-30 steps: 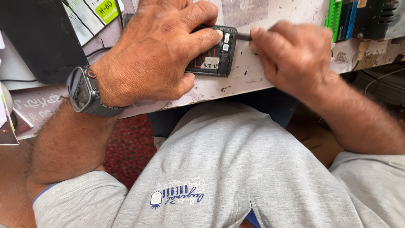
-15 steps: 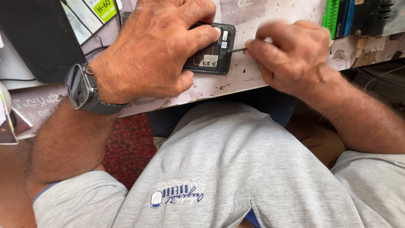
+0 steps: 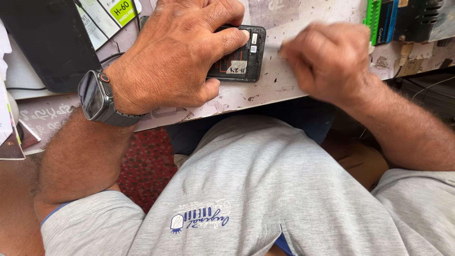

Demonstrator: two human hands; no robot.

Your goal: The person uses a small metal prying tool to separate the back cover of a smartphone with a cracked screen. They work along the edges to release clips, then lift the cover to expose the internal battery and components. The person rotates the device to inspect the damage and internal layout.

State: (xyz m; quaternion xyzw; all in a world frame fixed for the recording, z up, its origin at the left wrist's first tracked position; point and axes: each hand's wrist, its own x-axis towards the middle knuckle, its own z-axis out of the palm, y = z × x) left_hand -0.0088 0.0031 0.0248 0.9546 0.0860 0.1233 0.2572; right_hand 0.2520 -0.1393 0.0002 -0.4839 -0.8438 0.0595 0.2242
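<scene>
A black phone (image 3: 239,59) with its back cover off lies on the worn white workbench (image 3: 265,92). My left hand (image 3: 175,57) presses down on it, fingers spread over its left part and the thumb at its near edge. A dark smartwatch (image 3: 97,97) sits on that wrist. My right hand (image 3: 327,61) is a blurred closed fist just right of the phone and apart from it. The thin tool it pinched earlier is almost hidden inside the fist.
A flat black slab (image 3: 47,42) and a package with a green label (image 3: 111,14) lie at the back left. Green and blue tool parts (image 3: 384,19) stand at the back right. My knees in grey shorts (image 3: 265,189) sit under the bench edge.
My right hand has pulled to the right, away from the phone's edge where the tool tip was touching. My left hand stays pressed on the phone.
</scene>
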